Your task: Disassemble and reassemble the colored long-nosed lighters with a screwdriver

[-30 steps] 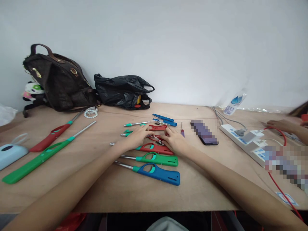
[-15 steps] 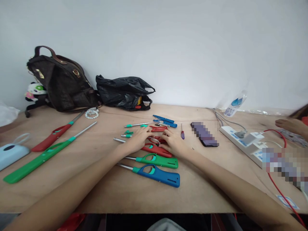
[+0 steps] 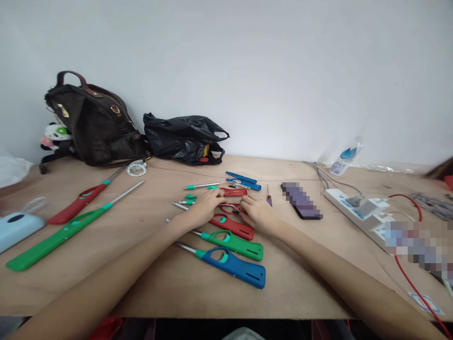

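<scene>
A red lighter casing half [image 3: 226,208] with thin wires lies between my hands. My left hand [image 3: 205,208] is closed at its left end, fingers bent down over it. My right hand [image 3: 258,212] pinches at its right end; the fingertips are partly hidden. Just beyond is another red casing half [image 3: 233,192]. Nearer to me lie whole long-necked lighters: a red lighter [image 3: 235,227], a green lighter [image 3: 240,244] and a blue lighter [image 3: 237,268]. Behind are blue casing halves [image 3: 244,181], a metal lighter tube [image 3: 201,186] and small teal parts [image 3: 190,198].
A screwdriver [image 3: 269,198] and a phone [image 3: 300,200] lie to the right, near a white power strip [image 3: 347,208] with cables. A bottle [image 3: 347,156] leans by the wall. At left are two more lighters [image 3: 71,231], a dark bag [image 3: 95,123] and a black plastic bag [image 3: 184,137].
The view has shifted slightly. The near lighters sit a little lower in view and look more tilted. My hands stay at the red casing. Another person's hand at far right has gone from view.
</scene>
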Motion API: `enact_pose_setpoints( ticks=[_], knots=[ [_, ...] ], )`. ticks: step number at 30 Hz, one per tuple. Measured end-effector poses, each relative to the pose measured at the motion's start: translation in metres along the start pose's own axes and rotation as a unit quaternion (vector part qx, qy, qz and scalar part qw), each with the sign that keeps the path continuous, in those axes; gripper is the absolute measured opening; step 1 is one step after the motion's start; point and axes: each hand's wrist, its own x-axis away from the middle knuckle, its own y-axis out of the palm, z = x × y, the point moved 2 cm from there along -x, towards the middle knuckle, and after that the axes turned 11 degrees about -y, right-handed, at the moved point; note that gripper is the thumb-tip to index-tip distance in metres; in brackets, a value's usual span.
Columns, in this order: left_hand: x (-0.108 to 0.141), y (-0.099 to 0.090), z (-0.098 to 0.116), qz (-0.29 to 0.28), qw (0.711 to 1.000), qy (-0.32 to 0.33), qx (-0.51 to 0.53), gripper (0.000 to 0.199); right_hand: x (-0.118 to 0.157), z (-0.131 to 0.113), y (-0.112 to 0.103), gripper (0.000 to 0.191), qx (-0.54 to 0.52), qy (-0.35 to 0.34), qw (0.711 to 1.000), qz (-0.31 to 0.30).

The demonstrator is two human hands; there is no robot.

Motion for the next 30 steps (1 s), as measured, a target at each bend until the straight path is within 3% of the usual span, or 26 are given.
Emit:
enact_pose_setpoints(
  ticks=[8, 22, 30],
  knots=[
    [0.002, -0.004, 0.002, 0.002, 1.0, 0.014, -0.002, 0.042, 0.003, 0.014, 0.002, 0.008, -0.184, 0.143, 0.969, 0.078],
    [0.003, -0.012, 0.007, 0.027, 0.998, 0.055, 0.032, 0.045, 0.005, 0.014, 0.003, 0.012, -0.22, 0.142, 0.96, 0.098],
    [-0.001, -0.005, -0.001, 0.025, 0.998, 0.062, 0.021, 0.038, 0.004, 0.013, 0.0, 0.014, -0.228, 0.142, 0.959, 0.092]
  ],
)
